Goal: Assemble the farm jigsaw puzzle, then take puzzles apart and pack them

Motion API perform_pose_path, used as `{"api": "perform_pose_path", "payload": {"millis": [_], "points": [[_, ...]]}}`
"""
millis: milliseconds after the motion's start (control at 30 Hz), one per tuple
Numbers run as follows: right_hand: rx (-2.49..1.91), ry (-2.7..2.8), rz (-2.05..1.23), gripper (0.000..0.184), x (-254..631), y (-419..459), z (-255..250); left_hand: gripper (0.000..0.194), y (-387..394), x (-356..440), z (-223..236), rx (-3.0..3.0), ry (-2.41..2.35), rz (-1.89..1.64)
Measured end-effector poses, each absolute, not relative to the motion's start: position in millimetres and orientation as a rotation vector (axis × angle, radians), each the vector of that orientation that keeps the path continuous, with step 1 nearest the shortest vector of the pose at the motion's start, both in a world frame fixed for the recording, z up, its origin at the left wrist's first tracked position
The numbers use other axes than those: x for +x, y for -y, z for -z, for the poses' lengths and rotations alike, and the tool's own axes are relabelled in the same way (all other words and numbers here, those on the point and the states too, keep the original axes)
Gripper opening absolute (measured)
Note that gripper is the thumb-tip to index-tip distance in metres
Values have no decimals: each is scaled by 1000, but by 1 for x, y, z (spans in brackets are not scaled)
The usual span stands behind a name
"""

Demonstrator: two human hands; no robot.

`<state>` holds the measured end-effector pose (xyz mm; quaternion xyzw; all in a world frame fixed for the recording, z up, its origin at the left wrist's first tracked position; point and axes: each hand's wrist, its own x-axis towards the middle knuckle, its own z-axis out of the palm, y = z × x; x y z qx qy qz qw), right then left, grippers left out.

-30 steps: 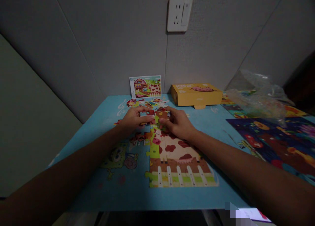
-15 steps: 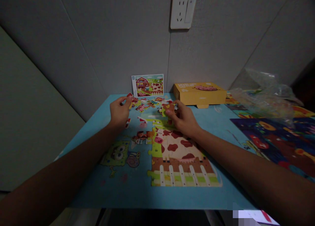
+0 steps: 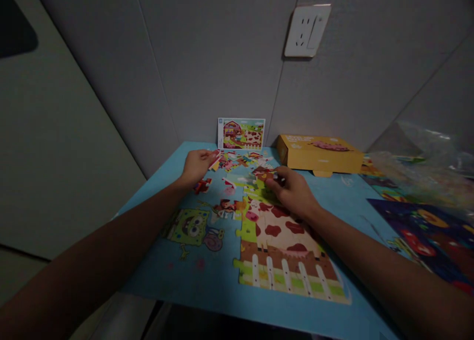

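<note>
A partly joined jigsaw puzzle with a brown-spotted cow and a white fence lies flat on the blue table. My left hand pinches a small red-and-white puzzle piece above the table's far left part. Beyond the cow's back, my right hand is closed on a brown puzzle piece, tilted and partly hidden by the fingers. Loose puzzle pieces lie in a heap between both hands. A red piece and a joined bit with a figure lie left of the cow.
A picture card of the farm scene leans against the wall. Right of it stands a yellow box. Clear plastic wrap and a dark blue printed sheet are at the right. A socket is on the wall.
The view has swung left and tilted, so things sit further right. My right hand has turned its piece from facing me to a flatter tilt. My left hand still holds its piece.
</note>
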<state>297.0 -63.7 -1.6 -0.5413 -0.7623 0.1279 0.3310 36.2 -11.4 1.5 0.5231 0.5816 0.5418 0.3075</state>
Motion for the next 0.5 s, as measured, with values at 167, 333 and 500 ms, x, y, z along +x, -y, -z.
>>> {"api": "perform_pose_path", "payload": {"millis": [167, 333, 500], "points": [[-1478, 2073, -402, 19, 297, 61, 3, 17, 20, 50, 0, 1748, -1368, -1284], [-1425, 2097, -421, 17, 294, 62, 3, 15, 37, 67, 2, 2101, -1204, -1006], [-1347, 2116, -427, 21, 292, 64, 2, 13, 38, 66, -3, 2359, -1212, -935]]}}
